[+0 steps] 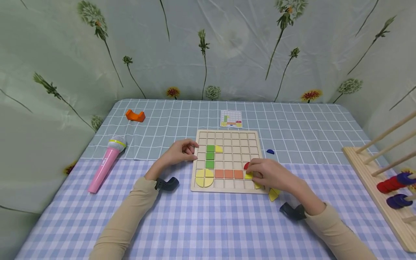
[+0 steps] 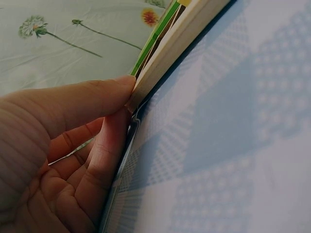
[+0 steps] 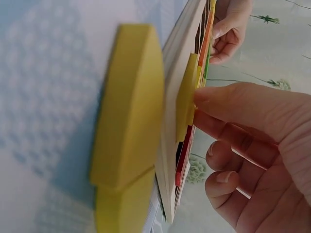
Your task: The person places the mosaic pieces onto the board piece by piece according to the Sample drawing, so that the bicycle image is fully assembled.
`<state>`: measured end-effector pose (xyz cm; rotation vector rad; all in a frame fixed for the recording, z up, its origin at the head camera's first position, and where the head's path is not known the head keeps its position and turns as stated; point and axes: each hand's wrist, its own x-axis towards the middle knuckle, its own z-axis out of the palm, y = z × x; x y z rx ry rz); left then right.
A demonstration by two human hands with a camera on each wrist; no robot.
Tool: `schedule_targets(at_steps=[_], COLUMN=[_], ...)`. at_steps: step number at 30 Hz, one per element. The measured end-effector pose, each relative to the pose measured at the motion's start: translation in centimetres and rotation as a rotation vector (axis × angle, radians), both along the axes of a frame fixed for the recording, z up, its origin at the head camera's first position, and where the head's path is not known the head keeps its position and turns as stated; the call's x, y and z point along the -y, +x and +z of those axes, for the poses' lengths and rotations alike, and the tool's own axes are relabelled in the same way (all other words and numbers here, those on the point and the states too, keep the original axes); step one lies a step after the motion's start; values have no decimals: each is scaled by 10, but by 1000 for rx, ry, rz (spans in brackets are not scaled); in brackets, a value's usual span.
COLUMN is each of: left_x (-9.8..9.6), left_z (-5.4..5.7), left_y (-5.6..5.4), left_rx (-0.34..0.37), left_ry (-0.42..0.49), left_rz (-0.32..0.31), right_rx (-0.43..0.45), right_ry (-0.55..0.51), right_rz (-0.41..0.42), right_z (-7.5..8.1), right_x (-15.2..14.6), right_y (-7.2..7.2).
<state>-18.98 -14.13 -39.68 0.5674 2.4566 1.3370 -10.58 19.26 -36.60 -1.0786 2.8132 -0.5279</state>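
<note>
A square wooden grid board (image 1: pixel 242 141) lies flat on the tablecloth. My left hand (image 1: pixel 180 151) holds its left edge, thumb on top and a finger against the side. At the lower right corner, my right hand (image 1: pixel 271 174) pinches a yellow quarter-circle piece (image 3: pixel 186 92) between thumb and index finger, low over the grid. Beside that hand, a red piece (image 1: pixel 246 165) and another yellow piece (image 1: pixel 248 176) sit on the board. Also on it are green squares (image 1: pixel 210 156), orange squares (image 1: pixel 229 174), a yellow quarter circle (image 1: pixel 219 148) and a yellow circle of quarters (image 1: pixel 204 178).
Loose yellow pieces (image 1: pixel 274 194) lie off the board's lower right corner, a blue half-circle (image 1: pixel 270 151) right of it. Behind stands a pattern card (image 1: pixel 231 119). A pink microphone (image 1: pixel 105 166) and orange block (image 1: pixel 135 116) are left, a wooden bead rack (image 1: pixel 373 180) right.
</note>
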Motion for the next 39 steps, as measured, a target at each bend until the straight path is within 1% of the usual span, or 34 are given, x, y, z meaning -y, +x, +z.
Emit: schedule_targets(at_steps=[9, 14, 19, 26, 30, 32, 34, 39], left_x=[0, 0, -1, 1, 2, 2, 2, 1], left_z=[0, -1, -1, 2, 3, 3, 3, 1], left_y=[0, 0, 1, 1, 0, 0, 0, 1], left_rx=[5, 1, -5, -30, -56, -63, -61, -37], left_ry=[5, 7, 2, -2, -1, -4, -4, 4], left_rz=[-2, -3, -1, -11, -13, -19, -26, -19], right_rx=[5, 35, 43, 33, 17, 27, 45, 68], right_ry=[-37, -26, -13, 3, -2, 1, 11, 32], right_rz=[14, -22, -54, -92, -87, -84, -94, -124], right_z=[3, 6, 10, 11, 10, 10, 10, 8], right_x=[-7, -11, -15, -23, -33, -39, -44, -56], right_y=[1, 2, 6, 12, 17, 20, 23, 29])
